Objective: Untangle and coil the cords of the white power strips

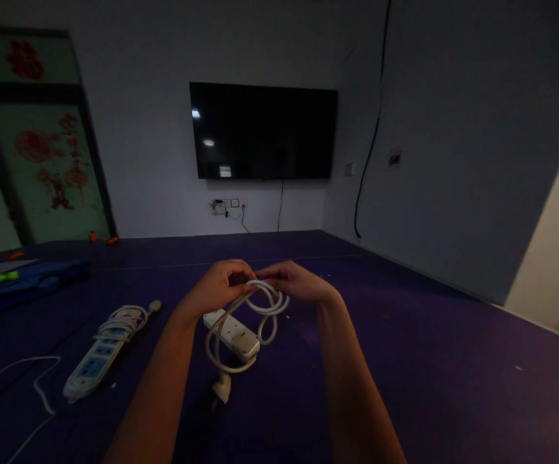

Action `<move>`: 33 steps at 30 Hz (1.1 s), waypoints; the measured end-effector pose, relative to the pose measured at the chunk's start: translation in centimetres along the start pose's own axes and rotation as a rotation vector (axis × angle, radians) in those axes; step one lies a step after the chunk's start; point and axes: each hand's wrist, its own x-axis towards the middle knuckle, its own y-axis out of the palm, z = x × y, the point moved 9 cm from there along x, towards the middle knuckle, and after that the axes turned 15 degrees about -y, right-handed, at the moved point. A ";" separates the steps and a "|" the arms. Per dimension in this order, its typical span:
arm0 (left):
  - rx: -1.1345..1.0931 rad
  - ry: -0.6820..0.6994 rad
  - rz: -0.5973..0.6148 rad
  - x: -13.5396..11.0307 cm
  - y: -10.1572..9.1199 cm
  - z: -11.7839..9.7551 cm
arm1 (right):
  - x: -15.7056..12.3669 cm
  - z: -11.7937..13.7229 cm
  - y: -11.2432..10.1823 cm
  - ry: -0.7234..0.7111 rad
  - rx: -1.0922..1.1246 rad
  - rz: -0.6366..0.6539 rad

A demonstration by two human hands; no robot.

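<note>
Plug (222, 388) nearest | left grip (219, 285), right grip (297, 281) pinch cord loops (270, 303) between them | strip (234, 335) beneath

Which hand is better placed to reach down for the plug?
Left, probably. The left hand is almost straight above the plug. The right hand is further aside, with loops of the cord hanging from it. Both hands grip the cord.
</note>
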 end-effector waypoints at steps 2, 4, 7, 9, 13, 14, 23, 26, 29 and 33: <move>0.022 -0.008 0.028 -0.1 0.3 0.0 | -0.1 0.0 1.1 0.026 0.040 0.094; 0.036 -0.011 0.051 -0.3 0.6 -0.2 | -0.5 -0.3 1.7 0.062 0.077 0.148; 0.042 -0.007 0.063 -0.6 0.7 -0.6 | -0.8 -0.9 1.9 0.094 0.090 0.169; 0.047 -0.012 0.053 -0.6 0.5 -0.5 | -0.6 -1.2 1.8 0.082 0.070 0.151; 0.074 -0.037 -0.036 -0.2 -0.9 0.7 | 0.7 -1.6 1.0 0.025 -0.009 -0.013; 0.080 -0.042 -0.071 -0.1 -1.3 1.0 | 1.1 -1.8 0.8 0.018 -0.033 -0.066; -0.035 -0.060 -0.221 -0.2 -3.9 1.9 | 2.2 -2.4 -1.3 -0.072 -0.057 -0.487; -0.081 -0.093 -0.237 -0.1 -4.2 2.5 | 1.7 -3.4 -2.5 -0.051 -0.029 -0.674; -0.103 -0.099 -0.220 0.1 -3.9 2.6 | 0.8 -4.7 -3.5 -0.025 0.030 -0.885; -0.078 -0.076 -0.179 0.2 -3.0 2.3 | -0.9 -6.7 -4.8 -0.018 0.136 -1.155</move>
